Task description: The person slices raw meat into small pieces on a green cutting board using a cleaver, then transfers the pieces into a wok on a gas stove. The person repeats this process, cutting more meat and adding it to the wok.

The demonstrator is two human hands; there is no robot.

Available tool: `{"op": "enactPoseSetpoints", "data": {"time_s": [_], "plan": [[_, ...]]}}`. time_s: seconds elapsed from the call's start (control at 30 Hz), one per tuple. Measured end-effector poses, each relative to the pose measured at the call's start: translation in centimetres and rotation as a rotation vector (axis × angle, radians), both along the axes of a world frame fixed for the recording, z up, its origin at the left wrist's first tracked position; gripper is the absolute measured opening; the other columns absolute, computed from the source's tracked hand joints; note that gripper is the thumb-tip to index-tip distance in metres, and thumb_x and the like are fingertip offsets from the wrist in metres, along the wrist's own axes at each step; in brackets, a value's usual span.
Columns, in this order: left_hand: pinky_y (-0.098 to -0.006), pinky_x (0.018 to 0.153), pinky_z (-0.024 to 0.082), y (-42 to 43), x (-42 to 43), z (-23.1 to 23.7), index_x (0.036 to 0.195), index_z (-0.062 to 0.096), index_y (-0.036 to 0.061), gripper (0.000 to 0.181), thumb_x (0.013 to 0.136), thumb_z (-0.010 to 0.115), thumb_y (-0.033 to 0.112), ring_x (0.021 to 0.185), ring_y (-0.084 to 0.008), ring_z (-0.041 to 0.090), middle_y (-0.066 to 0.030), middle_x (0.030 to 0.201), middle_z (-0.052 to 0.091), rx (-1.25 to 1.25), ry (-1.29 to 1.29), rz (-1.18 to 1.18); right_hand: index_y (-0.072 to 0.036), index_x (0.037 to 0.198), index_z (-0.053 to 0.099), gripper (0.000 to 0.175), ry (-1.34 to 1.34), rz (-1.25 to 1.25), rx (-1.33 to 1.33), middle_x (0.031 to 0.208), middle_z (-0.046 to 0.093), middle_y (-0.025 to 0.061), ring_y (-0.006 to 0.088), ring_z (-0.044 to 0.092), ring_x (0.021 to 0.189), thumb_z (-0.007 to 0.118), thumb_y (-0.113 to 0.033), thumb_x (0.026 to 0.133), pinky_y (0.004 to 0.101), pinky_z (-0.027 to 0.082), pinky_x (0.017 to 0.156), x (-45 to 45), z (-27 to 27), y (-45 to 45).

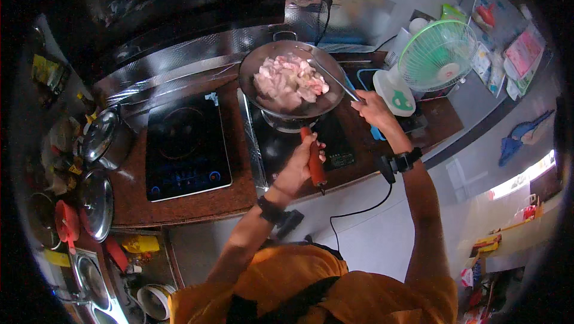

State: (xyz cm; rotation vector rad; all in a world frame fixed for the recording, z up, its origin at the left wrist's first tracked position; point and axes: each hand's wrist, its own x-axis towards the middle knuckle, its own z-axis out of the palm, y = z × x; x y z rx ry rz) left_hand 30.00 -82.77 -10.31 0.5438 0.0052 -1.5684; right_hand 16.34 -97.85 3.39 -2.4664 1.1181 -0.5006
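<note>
A metal wok point(251, 82) stands on a stove, filled with pale pink pieces of raw-looking meat point(287, 82). My left hand point(302, 158) is closed around the wok's red handle point(315, 162), which points towards me. My right hand point(373, 108) grips the shaft of a metal cooking utensil point(334, 77); the utensil reaches over the wok's right rim, its head at the far right side of the wok. The exact shape of that head is unclear.
Left of the wok lies a black induction cooktop point(188, 144). A lidded steel pot point(101, 138) and a loose metal lid point(97, 205) are further left. A green and white fan point(435, 57) stands at the right. Below the lid is a sink point(92, 274).
</note>
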Motion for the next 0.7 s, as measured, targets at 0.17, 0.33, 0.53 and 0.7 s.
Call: {"op": "enactPoseSetpoints", "data": {"time_s": [0.17, 0.33, 0.53, 0.7], "plan": [[-0.028, 0.05, 0.046, 0.2, 0.5, -0.5, 0.09, 0.048, 0.0052, 0.03, 0.084, 0.066, 0.029, 0.061, -0.0176, 0.05, -0.01, 0.084, 0.053, -0.007, 0.021, -0.033, 0.0, 0.099, 0.061, 0.026, 0.157, -0.027, -0.229, 0.087, 0.064, 0.0196, 0.0368, 0.063, 0.082, 0.059, -0.021, 0.083, 0.0442, 0.049, 0.075, 5.3, -1.4, 0.5], [-0.0266, 0.05, 0.047, 0.2, 0.7, -0.5, 0.092, 0.049, 0.0075, 0.028, 0.084, 0.066, 0.027, 0.062, -0.0173, 0.051, -0.0099, 0.088, 0.053, 0.008, -0.011, -0.048, -0.004, 0.109, 0.055, 0.028, 0.417, 0.002, -0.191, 0.091, 0.064, 0.0253, 0.0442, 0.061, 0.087, 0.057, -0.017, 0.084, 0.0503, 0.049, 0.077, 6.9, -2.6, 3.0], [-0.0266, 0.049, 0.046, -0.1, 0.7, -0.6, 0.091, 0.048, 0.0064, 0.028, 0.085, 0.066, 0.027, 0.061, -0.0173, 0.051, -0.0097, 0.085, 0.054, 0.007, 0.035, -0.04, -0.006, 0.116, 0.05, 0.032, 0.643, 0.025, -0.183, 0.087, 0.064, 0.0244, 0.0421, 0.062, 0.085, 0.057, -0.015, 0.086, 0.0506, 0.05, 0.074, -1.2, 1.5, 6.5], [-0.026, 0.049, 0.046, -0.2, 0.8, -0.6, 0.091, 0.047, 0.0059, 0.029, 0.085, 0.065, 0.028, 0.06, -0.0174, 0.051, -0.0096, 0.083, 0.053, 0.01, 0.011, -0.027, -0.007, 0.123, 0.053, 0.039, 0.556, -0.028, -0.251, 0.088, 0.064, 0.0225, 0.0396, 0.063, 0.086, 0.06, -0.015, 0.085, 0.0495, 0.05, 0.073, -5.2, 6.0, 7.4]]}}
